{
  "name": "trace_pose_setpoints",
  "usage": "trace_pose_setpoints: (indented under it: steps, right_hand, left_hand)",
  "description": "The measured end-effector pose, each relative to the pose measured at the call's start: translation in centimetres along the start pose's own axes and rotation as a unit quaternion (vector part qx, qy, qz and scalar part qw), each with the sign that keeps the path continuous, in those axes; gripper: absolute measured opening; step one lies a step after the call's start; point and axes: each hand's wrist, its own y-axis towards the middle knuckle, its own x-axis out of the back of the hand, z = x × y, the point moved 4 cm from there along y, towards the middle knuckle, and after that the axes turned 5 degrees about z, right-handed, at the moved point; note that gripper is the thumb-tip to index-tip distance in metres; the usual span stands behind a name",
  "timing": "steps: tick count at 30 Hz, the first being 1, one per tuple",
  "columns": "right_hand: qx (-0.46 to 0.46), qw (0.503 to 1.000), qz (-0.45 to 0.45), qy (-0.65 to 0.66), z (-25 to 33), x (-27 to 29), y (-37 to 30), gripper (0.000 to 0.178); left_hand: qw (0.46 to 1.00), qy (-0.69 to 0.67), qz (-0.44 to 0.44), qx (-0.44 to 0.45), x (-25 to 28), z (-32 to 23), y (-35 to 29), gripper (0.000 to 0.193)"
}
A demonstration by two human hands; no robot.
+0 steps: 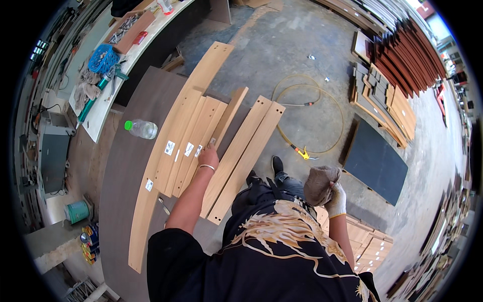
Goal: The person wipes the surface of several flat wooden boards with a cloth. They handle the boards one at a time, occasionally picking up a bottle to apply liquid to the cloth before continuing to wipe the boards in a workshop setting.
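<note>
My bare left hand [209, 157], with a pale band on its wrist, grips a narrow wooden board [230, 115] that is tilted up on its edge. Just left of it lie several flat wooden boards [191, 126] with white labels, and beyond them a long curved board [204, 68]. Two more boards [246, 156] with dark holes at their ends rest to the right of my left hand. Out to the right, my gloved right hand [336, 200] is closed on a bunched brown-grey cloth [321, 185].
The boards lie on a dark brown worktop [121, 201], beside a green-capped clear bottle [142, 129]. A white bench [93, 121] at the left bears a blue basket [103, 59]. On the floor are a coiled hose [343, 121] with a yellow air gun [303, 153] and a dark panel [376, 161].
</note>
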Motion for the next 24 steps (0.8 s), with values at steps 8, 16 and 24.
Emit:
trace_pose_setpoints:
  steps: [8, 16, 24]
  right_hand:
    - [-0.019, 1.000, 0.023, -0.008, -0.5, -0.7, 1.1, 0.044]
    - [-0.097, 0.995, 0.023, 0.015, -2.2, -1.4, 5.8, 0.044]
    - [-0.240, 0.969, 0.046, -0.019, -4.7, -8.8, 12.3, 0.039]
  left_hand:
    - [0.987, -0.121, 0.101, 0.006, -0.7, 3.2, 0.6, 0.052]
    - [0.995, -0.022, 0.052, 0.087, 1.3, -5.1, -4.0, 0.086]
    - [0.991, -0.061, 0.033, 0.114, -0.1, -4.9, -2.6, 0.092]
